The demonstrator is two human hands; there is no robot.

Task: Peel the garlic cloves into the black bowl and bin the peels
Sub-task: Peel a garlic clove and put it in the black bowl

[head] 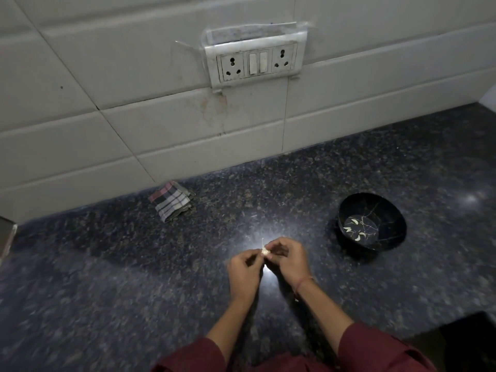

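Note:
A small pale garlic clove with a thin stem sticking up is held between both hands above the dark counter. My left hand pinches it from the left, fingers curled. My right hand pinches it from the right; a red thread circles that wrist. To the right, apart from the hands, the black bowl stands upright on the counter with several peeled cloves lying on its bottom. No bin is in view.
A folded checked cloth lies by the tiled wall at the back left. A socket and switch plate is on the wall. A metal object's edge shows at far left. The speckled granite counter surrounds the hands.

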